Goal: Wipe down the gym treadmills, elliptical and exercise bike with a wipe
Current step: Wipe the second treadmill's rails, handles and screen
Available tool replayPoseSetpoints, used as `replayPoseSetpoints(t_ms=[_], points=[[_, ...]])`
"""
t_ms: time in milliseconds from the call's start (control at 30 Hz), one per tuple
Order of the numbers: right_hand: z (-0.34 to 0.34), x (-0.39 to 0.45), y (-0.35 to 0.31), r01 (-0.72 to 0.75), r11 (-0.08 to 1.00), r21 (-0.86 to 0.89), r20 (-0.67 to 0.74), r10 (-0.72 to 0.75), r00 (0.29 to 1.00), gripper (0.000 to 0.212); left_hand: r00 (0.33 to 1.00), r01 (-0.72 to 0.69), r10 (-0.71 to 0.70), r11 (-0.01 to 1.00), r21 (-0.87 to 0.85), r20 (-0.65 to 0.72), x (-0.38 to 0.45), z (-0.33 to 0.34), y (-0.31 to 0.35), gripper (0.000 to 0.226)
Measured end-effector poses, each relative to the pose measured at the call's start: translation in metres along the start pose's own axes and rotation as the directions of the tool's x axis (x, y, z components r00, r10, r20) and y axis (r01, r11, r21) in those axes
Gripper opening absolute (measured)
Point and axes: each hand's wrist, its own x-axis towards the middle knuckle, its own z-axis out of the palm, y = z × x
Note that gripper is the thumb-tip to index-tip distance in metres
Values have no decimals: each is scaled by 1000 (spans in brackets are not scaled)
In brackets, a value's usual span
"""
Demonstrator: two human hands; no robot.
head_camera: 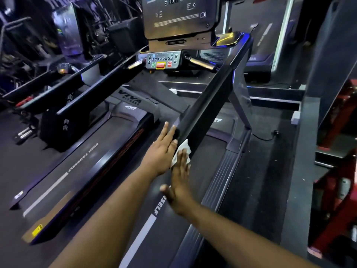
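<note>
At the near end of the right handrail of the treadmill in front of you, both your hands meet on the rail. Your left hand lies flat, fingers straight and together, against the rail's left face. Your right hand is spread flat too, fingers straight, thumb out to the left, pressing the white wipe against the rail's end. Wipe: crumpled, just beside the left fingertips, its lower part covered by your right fingers.

Containers: one shallow tray at the far end of the right rail, beside the console. It shows a yellow glare; you cannot tell whether anything lies in it.

Control panel sits below the console: red button in the middle, green one to its left, a smaller red one to its right. Small labels unreadable.

Belt print is partly covered by your right wrist; only "SELF" shows. A second treadmill stands to the left, belt reading "PUSH YOURSELF".

Far left background is dark and blurred; machines there cannot be made out. Red framework at the right edge is cut off. Console top is cut off by the frame.
</note>
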Motion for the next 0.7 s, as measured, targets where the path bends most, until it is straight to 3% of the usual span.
replayPoseSetpoints(t_ms=[167, 267, 400, 600, 700], points=[[-43, 59, 10, -161, 982, 104, -98, 171, 980, 135, 1000, -12, 12, 1000, 16, 14, 1, 0, -2, 53], [-31, 45, 7, -95, 995, 38, -73, 97, 993, 133, 1000, -16, 16, 1000, 26, 22, 4, -1, -4, 54], [-8, 7, 1, -40, 998, 50, -32, 42, 999, 120, 999, -32, 32, 999, -11, 37, 9, -1, -9, 54], [-15, 44, 0, -112, 930, 350, -336, 236, 912, 57, 998, -43, 47, 993, -106, 32, 14, 3, -19, 54], [1, 35, -1, -70, 934, 349, -322, 190, 928, 67, 998, -45, 51, 988, -149, 39, 16, 4, -22, 55]])
